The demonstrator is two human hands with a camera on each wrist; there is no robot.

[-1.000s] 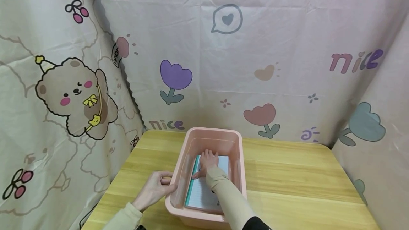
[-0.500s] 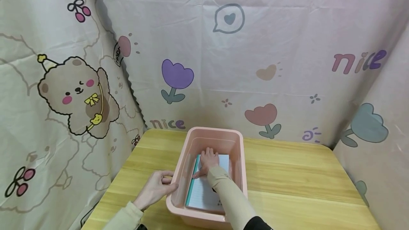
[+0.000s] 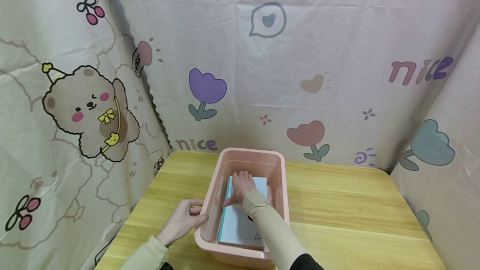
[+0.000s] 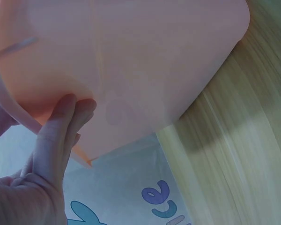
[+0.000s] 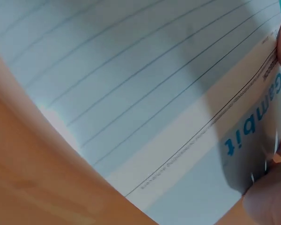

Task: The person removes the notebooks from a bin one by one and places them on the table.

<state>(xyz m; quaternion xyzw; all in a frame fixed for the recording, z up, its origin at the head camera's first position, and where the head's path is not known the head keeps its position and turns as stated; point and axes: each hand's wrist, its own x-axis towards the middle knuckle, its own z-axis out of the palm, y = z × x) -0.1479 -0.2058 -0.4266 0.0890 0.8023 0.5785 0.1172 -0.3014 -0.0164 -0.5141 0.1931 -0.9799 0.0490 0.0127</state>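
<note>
A lined notebook (image 3: 240, 226) is held inside a pink bin (image 3: 258, 166) by the right hand (image 3: 241, 187) – its thumb laid at the teal left edge, its fingers bent over the far edge. The bin, set on a wooden table (image 3: 348, 207), is pinched at its left rim by the left hand (image 3: 182, 219) – thumb nearer, fingers farther. The far side is covered by printed cloth (image 3: 258, 74).

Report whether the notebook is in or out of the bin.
In: the head view shows the pink bin surrounding the notebook.
</note>
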